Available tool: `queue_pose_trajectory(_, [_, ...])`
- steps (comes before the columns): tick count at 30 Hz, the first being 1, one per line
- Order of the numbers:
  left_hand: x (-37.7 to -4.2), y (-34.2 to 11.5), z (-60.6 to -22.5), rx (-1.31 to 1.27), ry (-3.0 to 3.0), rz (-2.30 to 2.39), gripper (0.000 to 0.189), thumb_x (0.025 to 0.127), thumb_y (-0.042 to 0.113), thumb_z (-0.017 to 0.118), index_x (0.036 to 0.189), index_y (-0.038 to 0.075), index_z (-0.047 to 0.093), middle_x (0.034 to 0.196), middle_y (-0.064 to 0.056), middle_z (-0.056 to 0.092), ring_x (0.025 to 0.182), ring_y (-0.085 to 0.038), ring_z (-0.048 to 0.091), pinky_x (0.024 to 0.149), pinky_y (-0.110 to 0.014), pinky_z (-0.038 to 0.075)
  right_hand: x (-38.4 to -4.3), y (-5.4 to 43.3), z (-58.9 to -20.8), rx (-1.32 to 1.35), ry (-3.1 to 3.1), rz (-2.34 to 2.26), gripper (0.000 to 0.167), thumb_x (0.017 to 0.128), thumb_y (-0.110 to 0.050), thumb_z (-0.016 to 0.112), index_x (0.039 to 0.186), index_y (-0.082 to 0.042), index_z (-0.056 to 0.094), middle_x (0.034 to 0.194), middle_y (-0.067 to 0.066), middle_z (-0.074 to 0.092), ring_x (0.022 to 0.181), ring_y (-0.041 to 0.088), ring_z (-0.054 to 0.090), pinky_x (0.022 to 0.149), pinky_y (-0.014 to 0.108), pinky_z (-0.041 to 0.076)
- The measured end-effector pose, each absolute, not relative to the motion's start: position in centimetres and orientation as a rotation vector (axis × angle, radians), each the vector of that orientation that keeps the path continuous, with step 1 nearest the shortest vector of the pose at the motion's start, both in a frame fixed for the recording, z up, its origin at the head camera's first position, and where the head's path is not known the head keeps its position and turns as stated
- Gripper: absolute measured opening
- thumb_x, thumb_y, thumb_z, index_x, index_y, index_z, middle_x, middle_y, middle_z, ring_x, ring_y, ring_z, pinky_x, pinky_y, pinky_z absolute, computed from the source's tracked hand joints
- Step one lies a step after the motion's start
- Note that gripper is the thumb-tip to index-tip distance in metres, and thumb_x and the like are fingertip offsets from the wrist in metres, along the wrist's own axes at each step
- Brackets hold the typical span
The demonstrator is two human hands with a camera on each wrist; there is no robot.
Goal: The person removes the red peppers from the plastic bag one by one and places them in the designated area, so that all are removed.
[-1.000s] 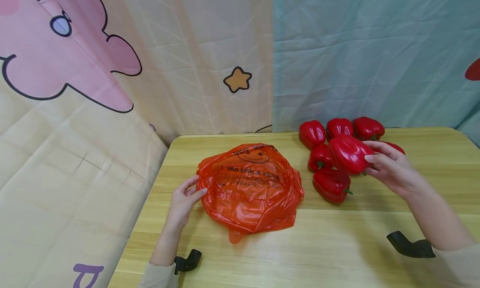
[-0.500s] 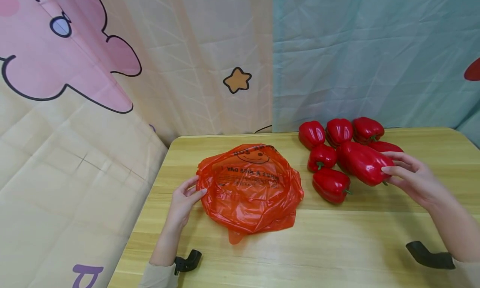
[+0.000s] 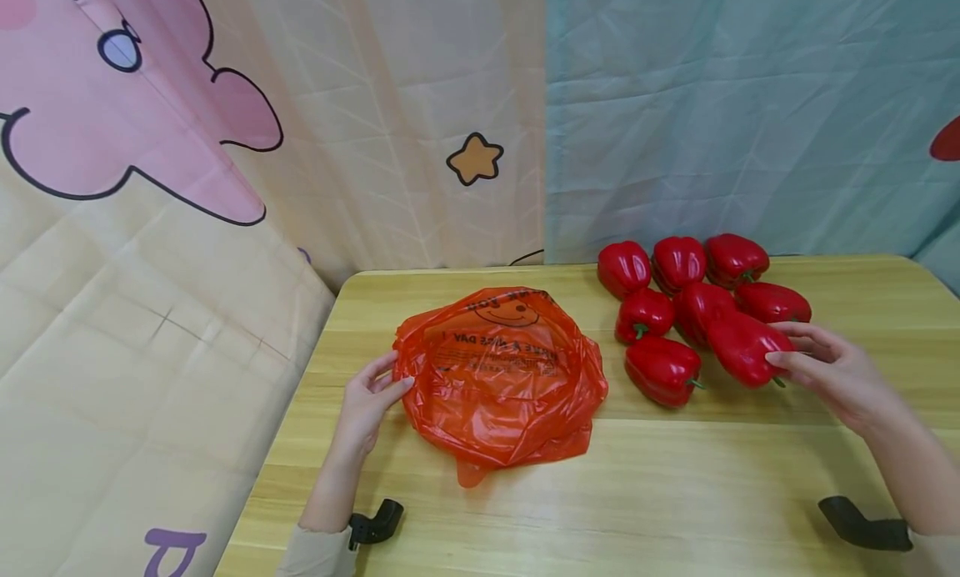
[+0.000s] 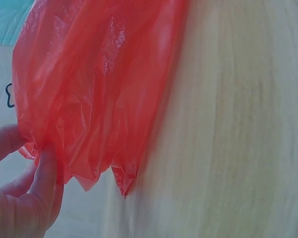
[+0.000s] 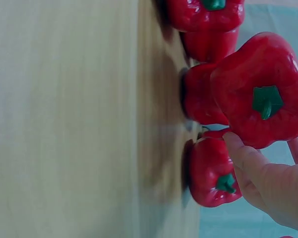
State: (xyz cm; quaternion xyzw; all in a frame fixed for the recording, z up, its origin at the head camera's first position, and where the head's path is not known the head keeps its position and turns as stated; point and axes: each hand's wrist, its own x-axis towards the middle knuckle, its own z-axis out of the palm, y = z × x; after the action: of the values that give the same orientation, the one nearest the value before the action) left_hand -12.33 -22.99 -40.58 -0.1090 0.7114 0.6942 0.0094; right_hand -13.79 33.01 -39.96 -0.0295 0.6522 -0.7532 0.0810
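Observation:
My left hand (image 3: pixel 369 402) pinches the left rim of a red-orange plastic bag (image 3: pixel 495 427), which lies on the table with its mouth spread wide. In the left wrist view, thumb and fingers grip a gathered fold of the bag (image 4: pixel 99 89). My right hand (image 3: pixel 840 377) holds a red bell pepper (image 3: pixel 744 348) by its stem end, at the front right of a group of peppers. The right wrist view shows the held pepper's (image 5: pixel 258 69) green stem facing the camera, thumb and fingers at its side. Whether it touches the table is unclear.
Several more red bell peppers lie together at the back right, among them a front one (image 3: pixel 663 372) and a right one (image 3: pixel 772 302). The wooden table (image 3: pixel 675 494) ends at a hanging curtain (image 3: pixel 712 127) behind. A printed cloth (image 3: pixel 187 327) hangs at the left.
My right hand has moved right and slightly toward me with the pepper, and lowered it near the others. The left hand and bag have stayed in place.

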Motion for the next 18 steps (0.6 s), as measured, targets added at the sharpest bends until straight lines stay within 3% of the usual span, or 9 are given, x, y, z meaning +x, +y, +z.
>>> queue_pose_trajectory(7, [-12.39,-22.97,-40.43,-0.345,2.221,2.152,0.052,0.086,-0.005,0.06,0.134,0.0,0.043,0.134,-0.015,0.043,0.112,-0.024,0.05,0.08,-0.021,0.052,-13.42,33.04,-40.14,-0.06,2.042,-2.162,0.035,0.092,0.001,0.053,0.111,-0.027,0.062,0.098,-0.01,0.061,0.081,0.007,0.061,0.068,0.019,0.054])
queue_pose_trajectory(18, [-12.44,-23.04,-40.51,-0.36,2.218,2.144,0.052,0.086,-0.006,0.06,0.134,0.0,0.043,0.133,-0.015,0.044,0.112,-0.024,0.05,0.081,-0.022,0.052,-12.81,33.09,-40.58,-0.049,2.357,-1.812,0.039,0.091,-0.004,0.056,0.113,-0.036,0.057,0.1,-0.021,0.056,0.085,0.0,0.056,0.067,0.022,0.054])
